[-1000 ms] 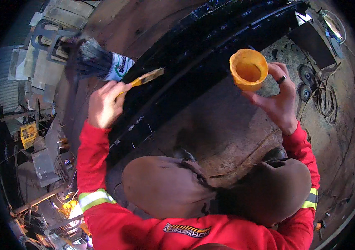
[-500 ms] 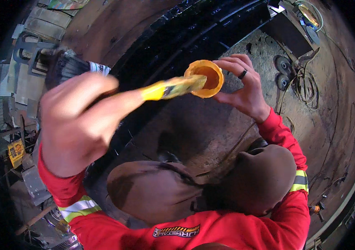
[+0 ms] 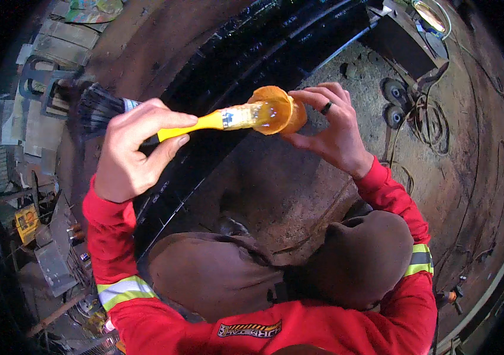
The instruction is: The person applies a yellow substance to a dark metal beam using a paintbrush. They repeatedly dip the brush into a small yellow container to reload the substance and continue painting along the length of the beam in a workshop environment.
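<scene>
My left hand (image 3: 136, 148) pinches the yellow handle of a paintbrush (image 3: 201, 125) between thumb and fingers. Its wet, yellowish bristle end lies against the mouth of a small orange cup (image 3: 293, 115), partly hiding the inside. My right hand (image 3: 332, 124), wearing a dark ring, grips the cup from its far right side, thumb below and fingers above. The cup is tipped with its mouth toward the brush. Behind my left hand shows a wide brush with dark bristles (image 3: 101, 112); I cannot tell whether that hand also holds it.
A long glossy black beam (image 3: 204, 83) runs diagonally beneath my hands. Discs (image 3: 395, 92) and a coiled cable (image 3: 435, 127) lie on the floor at right. Metal offcuts (image 3: 56, 269) and a yellow box (image 3: 27, 223) are at left. My knees (image 3: 364, 257) are close below.
My left hand has moved back from the camera, and the brush now lies flatter across the cup's mouth. The cup has shifted slightly left and turned more sideways in my right hand.
</scene>
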The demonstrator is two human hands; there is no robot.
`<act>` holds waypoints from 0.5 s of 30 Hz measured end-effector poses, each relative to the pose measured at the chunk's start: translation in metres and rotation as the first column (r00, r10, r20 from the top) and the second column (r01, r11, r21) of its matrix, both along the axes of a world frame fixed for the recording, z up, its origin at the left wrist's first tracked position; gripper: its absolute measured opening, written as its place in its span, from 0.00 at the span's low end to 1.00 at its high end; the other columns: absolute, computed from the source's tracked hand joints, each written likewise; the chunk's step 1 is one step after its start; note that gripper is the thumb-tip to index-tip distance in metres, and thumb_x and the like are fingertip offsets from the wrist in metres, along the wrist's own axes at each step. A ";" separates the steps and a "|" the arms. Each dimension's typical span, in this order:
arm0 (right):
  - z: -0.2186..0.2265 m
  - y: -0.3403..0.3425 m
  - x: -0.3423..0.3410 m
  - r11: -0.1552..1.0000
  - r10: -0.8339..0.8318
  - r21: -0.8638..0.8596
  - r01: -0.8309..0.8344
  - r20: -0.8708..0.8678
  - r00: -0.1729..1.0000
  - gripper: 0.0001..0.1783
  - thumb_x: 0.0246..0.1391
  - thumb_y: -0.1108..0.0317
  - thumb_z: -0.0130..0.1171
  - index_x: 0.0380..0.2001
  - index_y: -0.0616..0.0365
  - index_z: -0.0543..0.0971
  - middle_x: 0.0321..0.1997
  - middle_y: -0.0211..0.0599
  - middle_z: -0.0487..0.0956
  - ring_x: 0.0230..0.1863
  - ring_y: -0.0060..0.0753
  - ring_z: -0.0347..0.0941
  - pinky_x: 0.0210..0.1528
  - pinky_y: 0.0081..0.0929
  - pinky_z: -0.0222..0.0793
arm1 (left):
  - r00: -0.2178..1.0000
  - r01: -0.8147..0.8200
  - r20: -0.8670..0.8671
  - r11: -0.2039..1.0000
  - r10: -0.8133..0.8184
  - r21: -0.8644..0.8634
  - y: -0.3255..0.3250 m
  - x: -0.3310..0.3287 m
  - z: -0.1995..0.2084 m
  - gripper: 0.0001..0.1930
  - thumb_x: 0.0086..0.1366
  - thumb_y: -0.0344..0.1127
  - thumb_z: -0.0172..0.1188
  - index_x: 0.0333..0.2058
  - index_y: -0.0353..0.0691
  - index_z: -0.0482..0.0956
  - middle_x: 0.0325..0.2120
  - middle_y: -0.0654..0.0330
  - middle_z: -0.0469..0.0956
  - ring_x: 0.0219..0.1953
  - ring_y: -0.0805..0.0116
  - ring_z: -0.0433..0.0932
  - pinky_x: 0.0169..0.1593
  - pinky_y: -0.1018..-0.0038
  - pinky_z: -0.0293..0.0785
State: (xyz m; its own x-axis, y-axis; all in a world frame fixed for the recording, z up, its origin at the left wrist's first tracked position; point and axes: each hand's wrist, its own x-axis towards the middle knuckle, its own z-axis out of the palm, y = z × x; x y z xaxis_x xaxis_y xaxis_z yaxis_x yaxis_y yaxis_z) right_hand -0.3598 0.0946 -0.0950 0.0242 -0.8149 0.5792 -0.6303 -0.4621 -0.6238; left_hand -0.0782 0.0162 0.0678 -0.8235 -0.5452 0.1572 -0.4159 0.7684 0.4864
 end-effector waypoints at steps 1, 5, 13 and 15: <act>0.000 -0.001 -0.001 1.000 -0.003 0.011 0.003 -0.015 1.000 0.34 0.31 0.63 0.80 0.48 0.50 0.81 0.46 0.33 0.81 0.50 0.40 0.72 0.56 0.38 0.64 | 0.999 -0.043 -0.019 0.999 0.043 0.003 0.002 0.004 -0.008 0.14 0.51 0.18 0.68 0.39 0.34 0.84 0.32 0.54 0.82 0.33 0.62 0.79 0.41 0.71 0.74; 0.014 -0.015 -0.003 0.999 0.027 0.043 -0.025 -0.051 0.998 0.35 0.30 0.64 0.80 0.48 0.52 0.81 0.46 0.32 0.82 0.49 0.39 0.73 0.57 0.37 0.65 | 0.968 -0.189 -0.139 0.973 0.207 0.130 0.013 0.012 -0.024 0.11 0.57 0.24 0.68 0.40 0.34 0.83 0.32 0.56 0.81 0.34 0.66 0.79 0.41 0.74 0.73; 0.052 -0.049 0.008 1.000 -0.006 0.028 0.010 -0.123 0.992 0.39 0.28 0.55 0.82 0.48 0.54 0.81 0.43 0.34 0.81 0.48 0.39 0.71 0.56 0.37 0.63 | 0.824 -0.331 -0.347 0.877 0.449 0.349 0.021 0.067 -0.045 0.14 0.60 0.33 0.69 0.42 0.34 0.82 0.37 0.59 0.81 0.39 0.73 0.79 0.47 0.76 0.72; 0.053 -0.047 0.014 0.998 -0.040 0.038 0.044 -0.092 0.995 0.37 0.30 0.53 0.80 0.48 0.55 0.82 0.42 0.35 0.81 0.49 0.40 0.71 0.56 0.37 0.63 | 0.793 -0.335 -0.376 0.860 0.478 0.386 0.021 0.078 -0.044 0.15 0.60 0.36 0.69 0.43 0.33 0.82 0.38 0.60 0.81 0.40 0.73 0.79 0.47 0.76 0.72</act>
State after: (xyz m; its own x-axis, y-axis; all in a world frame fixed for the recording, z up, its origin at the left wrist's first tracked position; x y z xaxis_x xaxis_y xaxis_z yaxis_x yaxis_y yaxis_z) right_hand -0.3461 0.0475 -0.0417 0.0409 -0.8388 0.5428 -0.7039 -0.4098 -0.5802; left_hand 0.0001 0.0372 0.0236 -0.3907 -0.8907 0.2322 -0.3405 0.3742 0.8626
